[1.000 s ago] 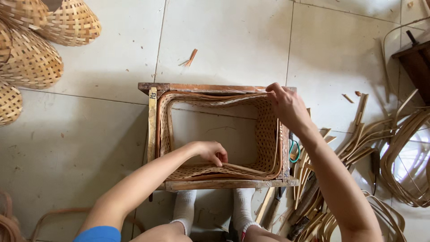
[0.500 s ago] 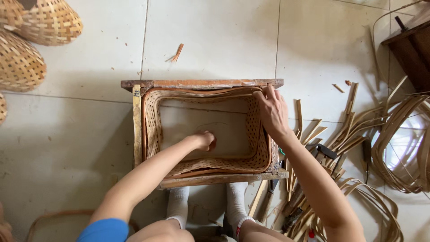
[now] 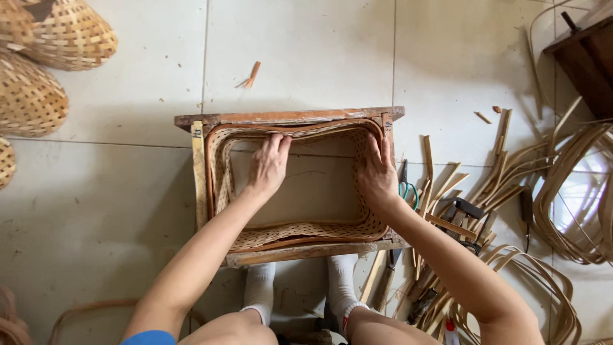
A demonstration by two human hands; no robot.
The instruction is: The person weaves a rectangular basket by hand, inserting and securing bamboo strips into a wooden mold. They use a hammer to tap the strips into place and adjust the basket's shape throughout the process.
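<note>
A rectangular wooden frame [image 3: 290, 117] stands on the tiled floor with a woven bamboo basket [image 3: 220, 172] fitted inside it. My left hand [image 3: 268, 165] reaches into the basket, fingers spread, with the fingertips pressing against the far rim strip. My right hand [image 3: 377, 174] lies flat against the inside of the basket's right wall, fingers pointing up to the far right corner. Neither hand grips anything. My feet in white socks [image 3: 260, 289] rest just under the frame's near edge.
Finished woven baskets [image 3: 60, 35] lie at the upper left. Loose bamboo strips and coils [image 3: 562, 191] pile up on the right, with green-handled scissors [image 3: 407, 186] and a knife [image 3: 525, 214] among them. A dark wooden stool [image 3: 587, 61] stands at the upper right. A bamboo chip [image 3: 252, 73] lies beyond the frame.
My left hand has moved from the basket's near side up to its far rim. My right hand has slid down from the far right corner onto the right wall.
</note>
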